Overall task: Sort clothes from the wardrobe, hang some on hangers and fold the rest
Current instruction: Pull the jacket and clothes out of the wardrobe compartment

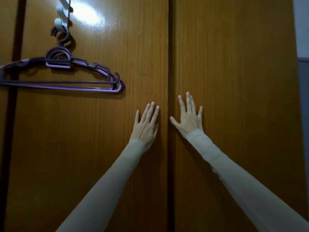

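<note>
Head view: both wardrobe doors are closed, so I see no clothes yet; I judge they're behind the panels. Purple hangers [66,76] hang in a bunch from a white hook [61,22] high on the left door [83,148], well apart from the hands.

Left hand [146,127] lies flat on the left door, just beside the centre seam [170,64], fingers straight and close together, gripping nothing. Right hand [189,119] lies flat on the right door [242,97], fingers fanned wide, thumb reaching toward the seam, also gripping nothing. Both forearms in pale sleeves [234,178] extend forward and up, converging on the seam. Palms look pressed to the wood, though I can't confirm how hard.

Step in hand, as I read it: opening the wardrobe. No handle or knob visible in frame, so I can't tell the mechanism: push-latch, finger edge at the seam, or sliding.

How I'd do it well:
- If push-latch, press near the seam edge, then release and let the door spring.
- If hinged, hook fingertips into the seam and pull one door at a time.
- Open the right door first; the left carries the hangers, which would swing and rattle or drop off the hook.
- Move the left door slowly, steadying the hanger bunch if needed.
- Step back enough to clear the door arc.
</note>
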Available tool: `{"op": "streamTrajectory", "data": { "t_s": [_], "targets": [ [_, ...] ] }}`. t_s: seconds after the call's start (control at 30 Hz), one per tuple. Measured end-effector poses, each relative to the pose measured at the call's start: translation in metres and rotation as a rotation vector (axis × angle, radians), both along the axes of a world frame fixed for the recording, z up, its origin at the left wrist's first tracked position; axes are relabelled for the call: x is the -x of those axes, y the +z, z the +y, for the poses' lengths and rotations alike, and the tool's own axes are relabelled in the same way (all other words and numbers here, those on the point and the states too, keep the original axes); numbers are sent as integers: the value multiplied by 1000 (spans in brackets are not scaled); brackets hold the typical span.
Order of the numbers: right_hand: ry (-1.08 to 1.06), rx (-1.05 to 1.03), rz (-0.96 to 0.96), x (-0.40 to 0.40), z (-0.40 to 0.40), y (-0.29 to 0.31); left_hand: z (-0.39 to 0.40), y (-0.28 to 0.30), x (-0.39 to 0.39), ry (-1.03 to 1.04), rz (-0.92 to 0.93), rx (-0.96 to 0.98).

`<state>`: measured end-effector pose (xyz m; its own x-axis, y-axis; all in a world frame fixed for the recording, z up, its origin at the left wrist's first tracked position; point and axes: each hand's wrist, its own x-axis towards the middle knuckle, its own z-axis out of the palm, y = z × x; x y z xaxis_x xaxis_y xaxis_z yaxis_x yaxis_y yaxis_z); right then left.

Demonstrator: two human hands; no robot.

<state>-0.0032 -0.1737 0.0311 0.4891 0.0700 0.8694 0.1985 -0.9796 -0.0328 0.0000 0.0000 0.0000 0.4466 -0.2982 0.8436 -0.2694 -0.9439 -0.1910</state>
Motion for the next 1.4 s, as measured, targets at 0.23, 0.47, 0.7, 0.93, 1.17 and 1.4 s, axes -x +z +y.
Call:
{"op": "streamTrajectory", "data": {
  "t_s": [0.23, 0.47, 0.7, 0.93, 1.17, 1.4],
  "targets": [
    [-90, 37, 6, -5, 2, -5, 7, -8, -25, -51, -234, -23],
    [-103, 61, 38, 3, 4, -4, 12, -10, -28, -57, -249, -27],
    [-73, 66, 62, 9, 7, -5, 12, -11, -22, -34, -143, -1],
    [23, 79, -43, 29, -9, -8, 4, -8, -12, -11, -83, 14],
    [111, 82, -59, 68, -27, -7, -20, -29, 29, -228, 163, 110],
    [158, 92, -75, 126, -54, -9, -72, -79, 101, -649, 476, 303]
  ]
}}
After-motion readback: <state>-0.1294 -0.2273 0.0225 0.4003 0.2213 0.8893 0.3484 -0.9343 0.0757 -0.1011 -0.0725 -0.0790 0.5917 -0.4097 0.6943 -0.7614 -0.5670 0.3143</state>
